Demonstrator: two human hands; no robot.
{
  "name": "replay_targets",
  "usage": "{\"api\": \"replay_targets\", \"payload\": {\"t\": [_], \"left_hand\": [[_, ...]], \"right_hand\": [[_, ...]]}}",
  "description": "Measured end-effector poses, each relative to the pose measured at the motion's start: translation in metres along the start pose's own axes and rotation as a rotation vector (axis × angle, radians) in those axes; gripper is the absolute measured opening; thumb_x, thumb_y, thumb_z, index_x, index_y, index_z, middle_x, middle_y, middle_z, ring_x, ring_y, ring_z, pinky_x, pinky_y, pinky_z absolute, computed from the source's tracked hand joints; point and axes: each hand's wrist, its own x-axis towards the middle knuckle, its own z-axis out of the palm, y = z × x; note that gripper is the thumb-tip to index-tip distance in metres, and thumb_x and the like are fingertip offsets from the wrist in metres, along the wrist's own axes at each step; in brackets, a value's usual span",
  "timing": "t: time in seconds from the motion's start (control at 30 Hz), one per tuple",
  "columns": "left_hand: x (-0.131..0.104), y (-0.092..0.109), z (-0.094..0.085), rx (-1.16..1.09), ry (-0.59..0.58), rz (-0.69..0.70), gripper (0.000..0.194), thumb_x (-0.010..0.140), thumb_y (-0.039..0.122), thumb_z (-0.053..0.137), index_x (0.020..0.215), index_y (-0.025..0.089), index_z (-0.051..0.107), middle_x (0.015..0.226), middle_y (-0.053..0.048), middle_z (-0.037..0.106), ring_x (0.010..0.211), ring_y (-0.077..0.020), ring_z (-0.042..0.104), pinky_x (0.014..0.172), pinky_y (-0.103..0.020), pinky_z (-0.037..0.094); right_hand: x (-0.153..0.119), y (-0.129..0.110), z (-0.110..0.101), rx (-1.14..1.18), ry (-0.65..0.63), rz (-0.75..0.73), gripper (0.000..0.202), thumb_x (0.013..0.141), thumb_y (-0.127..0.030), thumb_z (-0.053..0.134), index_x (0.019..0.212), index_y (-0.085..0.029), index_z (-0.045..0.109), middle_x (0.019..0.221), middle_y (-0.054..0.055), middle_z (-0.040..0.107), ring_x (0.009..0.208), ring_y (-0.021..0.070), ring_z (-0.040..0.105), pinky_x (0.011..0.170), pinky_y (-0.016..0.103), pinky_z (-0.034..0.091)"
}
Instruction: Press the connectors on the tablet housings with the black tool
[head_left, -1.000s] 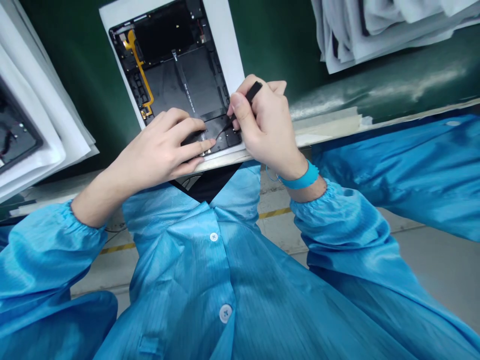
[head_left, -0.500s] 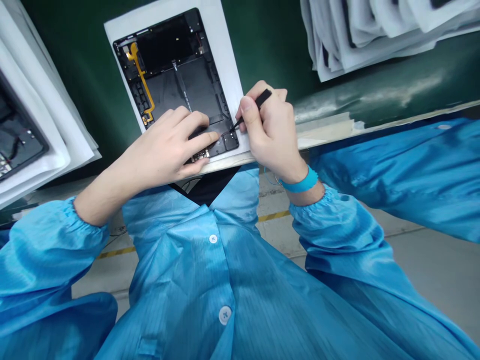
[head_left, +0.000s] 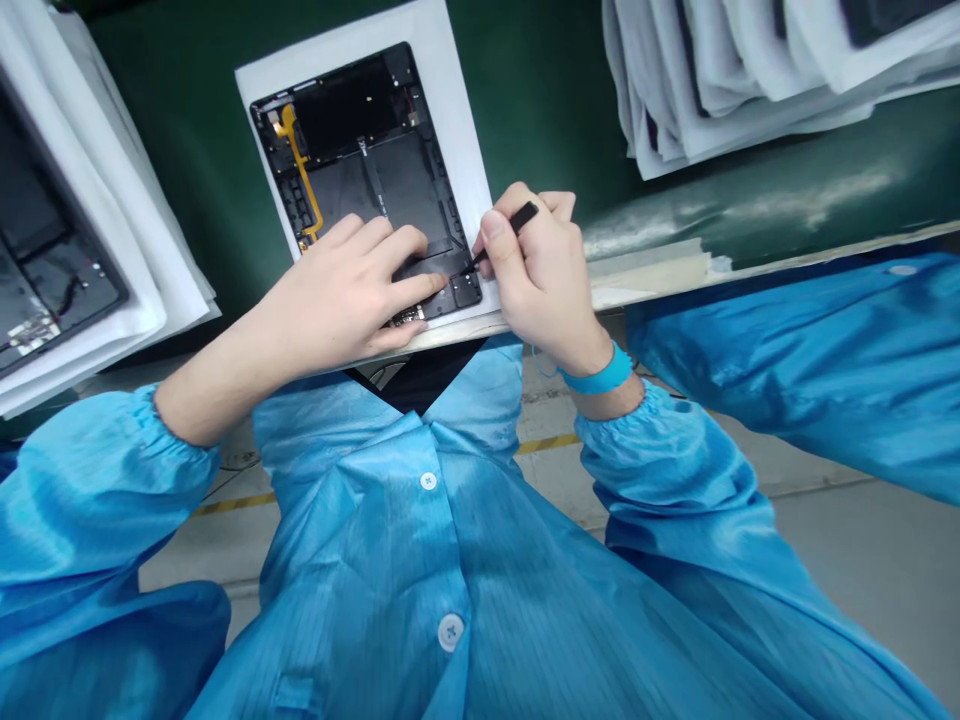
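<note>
An opened tablet housing, black inside with an orange flex cable, lies tilted on a white sheet at the table edge. My left hand rests over its near end with fingers spread, the index fingertip touching the interior by the lower right corner. Parts under that palm are hidden. My right hand is closed around black tweezers, their tip down at the housing's lower right corner, near the left index fingertip. A blue band circles my right wrist.
On the left, another opened device lies on stacked white sheets. White sheets with dark panels between them are piled at the back right. The table is green. Blue clothing of another person shows at right.
The view has shifted slightly, so the housing and sheets appear a little lower and further right. Both hands keep nearly the same pose, and the tweezers stay at the same corner.
</note>
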Motion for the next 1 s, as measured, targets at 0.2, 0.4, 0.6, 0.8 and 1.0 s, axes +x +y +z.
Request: {"api": "replay_targets", "payload": {"t": [0.2, 0.4, 0.6, 0.8, 1.0], "left_hand": [[0.01, 0.008, -0.022, 0.083, -0.12, -0.001, 0.039, 0.112, 0.036, 0.064, 0.146, 0.024, 0.081, 0.142, -0.016, 0.072, 0.137, -0.0419, 0.07, 0.116, -0.059, 0.057], [0.064, -0.052, -0.088, 0.207, -0.285, -0.263, 0.056, 0.112, 0.035, 0.076, 0.166, 0.024, 0.068, 0.162, -0.017, 0.063, 0.157, -0.0511, 0.057, 0.132, -0.072, 0.044], [0.076, -0.139, -0.11, 0.126, -0.314, -0.662, 0.06, 0.114, 0.031, 0.072, 0.167, 0.005, 0.062, 0.159, -0.02, 0.069, 0.151, -0.0417, 0.063, 0.133, -0.058, 0.045], [0.067, -0.149, -0.095, -0.04, -0.34, -0.766, 0.024, 0.096, 0.031, 0.082, 0.114, 0.017, 0.087, 0.102, -0.008, 0.081, 0.113, -0.0344, 0.079, 0.108, -0.041, 0.057], [0.032, -0.111, -0.122, -0.433, -0.26, -0.689, 0.017, 0.099, 0.029, 0.074, 0.1, 0.016, 0.085, 0.094, -0.001, 0.079, 0.11, -0.0262, 0.076, 0.103, -0.033, 0.054]], "right_hand": [[0.001, 0.002, 0.001, 0.065, 0.042, 0.008, 0.047, 0.119, -0.062, 0.05, 0.091, -0.028, 0.067, 0.08, 0.001, 0.063, 0.104, 0.0255, 0.067, 0.122, 0.054, 0.047], [-0.025, -0.023, 0.005, 0.443, 0.333, 0.036, 0.051, 0.115, -0.069, 0.055, 0.086, -0.028, 0.062, 0.079, -0.002, 0.06, 0.069, 0.0168, 0.057, 0.068, 0.035, 0.048], [-0.086, -0.063, 0.032, 0.991, 0.078, 0.374, 0.06, 0.11, -0.072, 0.063, 0.071, -0.026, 0.063, 0.065, -0.001, 0.053, 0.067, 0.0191, 0.053, 0.07, 0.037, 0.046], [-0.099, -0.071, 0.066, 1.099, -0.168, 0.659, 0.057, 0.1, -0.083, 0.07, 0.1, -0.028, 0.086, 0.124, 0.007, 0.084, 0.122, 0.0259, 0.075, 0.116, 0.044, 0.057], [-0.103, -0.073, 0.056, 1.124, -0.043, 0.731, 0.045, 0.097, -0.077, 0.08, 0.112, -0.036, 0.089, 0.112, 0.001, 0.087, 0.113, 0.0227, 0.08, 0.114, 0.041, 0.062]]}}
